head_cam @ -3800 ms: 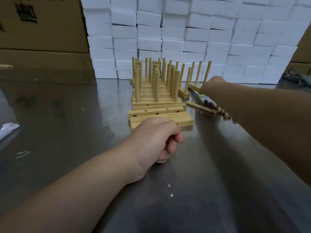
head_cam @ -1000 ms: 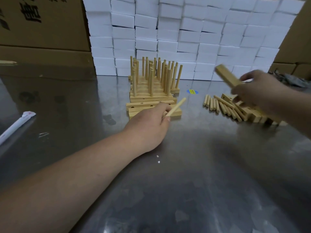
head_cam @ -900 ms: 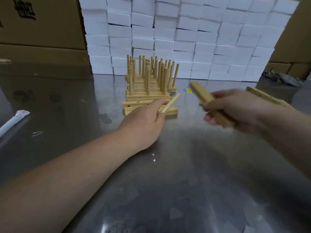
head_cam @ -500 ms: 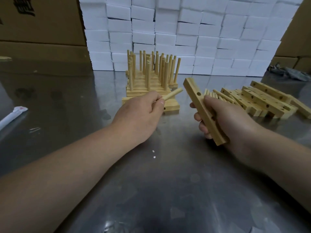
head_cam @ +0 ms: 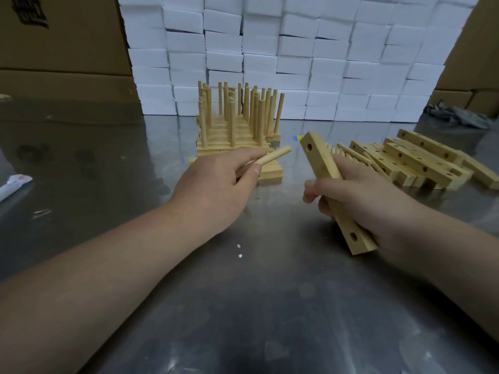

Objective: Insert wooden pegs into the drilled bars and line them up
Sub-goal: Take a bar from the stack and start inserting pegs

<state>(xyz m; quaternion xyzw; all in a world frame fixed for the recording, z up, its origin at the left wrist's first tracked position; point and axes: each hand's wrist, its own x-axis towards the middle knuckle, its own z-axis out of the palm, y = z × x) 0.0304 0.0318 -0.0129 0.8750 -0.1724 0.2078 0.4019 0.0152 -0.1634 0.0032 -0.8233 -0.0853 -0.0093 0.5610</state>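
My left hand point(head_cam: 216, 190) pinches a wooden peg point(head_cam: 272, 156) that points up and right, its tip a short way from the bar's upper end. My right hand point(head_cam: 359, 195) grips a drilled wooden bar point(head_cam: 320, 163) held aslant above the table, with one hole showing near each end. Behind my left hand stands a row of finished bars with upright pegs point(head_cam: 237, 122). Two bars without pegs point(head_cam: 270, 172) lie at the front of that row, partly hidden by my hand.
A pile of loose drilled bars point(head_cam: 421, 160) and several loose pegs point(head_cam: 351, 153) lie at the right on the steel table point(head_cam: 270, 306). White boxes point(head_cam: 297, 49) are stacked like a wall behind. Cardboard cartons point(head_cam: 59, 49) stand at back left. A white wrapper point(head_cam: 13, 184) lies at far left.
My right hand picked a bar from the pile and carried it in front of me. My left hand raised the peg, and its tip has come closer to the bar's top hole.
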